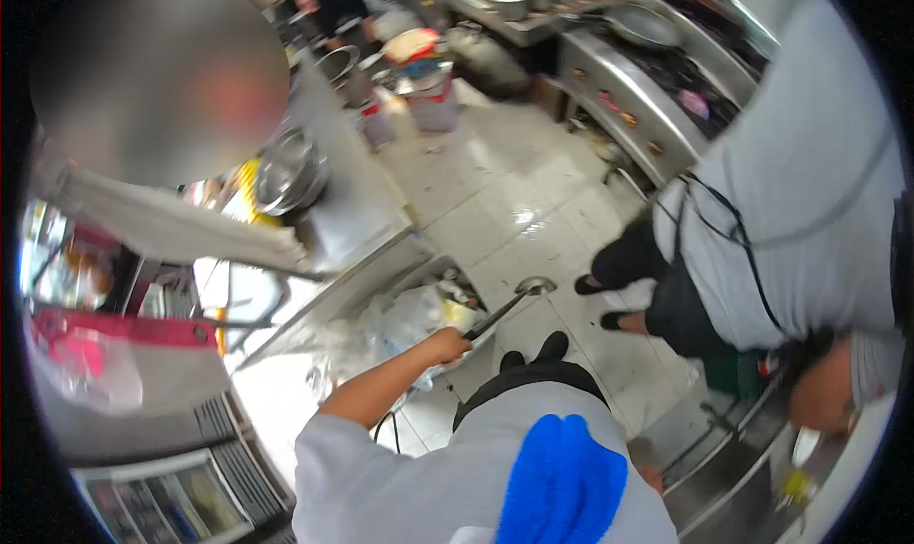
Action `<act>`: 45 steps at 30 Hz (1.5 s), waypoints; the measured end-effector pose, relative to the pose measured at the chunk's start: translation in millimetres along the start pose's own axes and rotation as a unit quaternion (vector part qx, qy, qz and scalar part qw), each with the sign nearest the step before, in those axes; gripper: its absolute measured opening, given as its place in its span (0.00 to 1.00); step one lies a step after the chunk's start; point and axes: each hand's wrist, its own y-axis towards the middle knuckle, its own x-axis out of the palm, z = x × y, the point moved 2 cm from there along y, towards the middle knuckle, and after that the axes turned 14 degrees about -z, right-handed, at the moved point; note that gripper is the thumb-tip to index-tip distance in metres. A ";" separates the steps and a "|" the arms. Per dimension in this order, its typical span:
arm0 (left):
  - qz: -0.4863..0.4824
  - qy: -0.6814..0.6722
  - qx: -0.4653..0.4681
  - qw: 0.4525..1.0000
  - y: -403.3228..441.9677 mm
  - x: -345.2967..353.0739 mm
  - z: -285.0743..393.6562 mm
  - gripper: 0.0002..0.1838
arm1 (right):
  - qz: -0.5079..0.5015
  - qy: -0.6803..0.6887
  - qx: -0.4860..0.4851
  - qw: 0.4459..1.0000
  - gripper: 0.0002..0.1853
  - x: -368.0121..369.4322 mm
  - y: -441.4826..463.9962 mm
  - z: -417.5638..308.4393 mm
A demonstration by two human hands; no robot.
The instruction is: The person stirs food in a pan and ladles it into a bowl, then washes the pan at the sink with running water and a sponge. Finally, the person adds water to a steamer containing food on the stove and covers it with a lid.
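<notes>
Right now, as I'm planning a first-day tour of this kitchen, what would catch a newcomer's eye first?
Probably the bright blue towel draped over the wearer's grey shirt, low in the view. Next, near the middle, the left hand grips a long-handled ladle pointing out over the tiled floor. Just left of that, clear plastic is heaped up.

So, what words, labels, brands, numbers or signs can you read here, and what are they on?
No text can be read anywhere.
Plastic bags by the left hand: any print is too blurred.
Bucket on the floor further off: too small and blurred.
Ladle in that hand, blue towel: no writing shows.
</notes>
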 end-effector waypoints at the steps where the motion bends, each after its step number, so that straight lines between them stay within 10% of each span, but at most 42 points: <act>1: 0.015 -0.028 -0.012 0.999 1.1 0.4 3.7 0.15 | -0.003 -0.015 0.021 1.000 0.15 -1.8 9.1 -9.8; 4: -0.079 -0.497 0.048 0.863 14.6 0.6 30.3 0.14 | -0.022 -0.056 0.032 0.998 0.15 -2.6 40.0 -61.1; 7: -0.089 -0.620 0.045 0.779 19.9 -10.7 62.1 0.14 | -0.035 -0.082 -0.016 0.996 0.14 -2.1 71.8 -135.0; 15: -0.050 -0.721 0.070 0.688 30.8 -57.2 109.1 0.17 | -0.053 -0.114 -0.132 0.983 0.14 20.5 117.4 -304.3; 24: -0.155 -0.754 0.079 0.633 143.4 -176.0 146.6 0.09 | -0.037 -0.124 -0.035 0.991 0.13 80.8 125.6 -311.1; 28: -0.189 -0.756 0.107 0.617 158.9 -251.4 200.9 0.07 | -0.100 -0.433 -0.128 0.887 0.13 142.4 157.0 -380.3; 30: -0.176 -0.733 0.112 0.647 154.1 -284.2 233.6 0.06 | 0.034 -0.501 -0.260 0.825 0.13 188.4 157.4 -475.8; 31: -0.193 -0.706 0.126 0.670 143.2 -300.7 252.1 0.06 | 0.033 -0.263 -0.240 0.934 0.16 213.2 153.3 -528.3; 38: -0.290 -0.519 0.117 0.796 76.3 -383.3 356.0 0.08 | -0.259 0.115 -0.172 0.943 0.29 368.9 28.7 -793.0; 39: -0.342 -0.490 0.157 0.787 69.8 -383.7 369.3 0.10 | -0.515 0.180 -0.218 0.809 0.27 378.5 34.4 -807.8; 41: -0.398 -0.455 0.187 0.774 53.7 -385.1 394.7 0.12 | -0.584 0.210 -0.250 0.743 0.24 382.2 33.0 -825.0; 42: -0.432 -0.367 0.189 0.802 43.0 -385.4 407.4 0.14 | -0.422 0.192 -0.233 0.855 0.23 381.9 4.7 -839.9; 45: -0.478 -0.115 0.206 0.846 50.0 -389.3 426.8 0.17 | -0.362 0.253 -0.223 0.869 0.15 343.4 -36.6 -842.3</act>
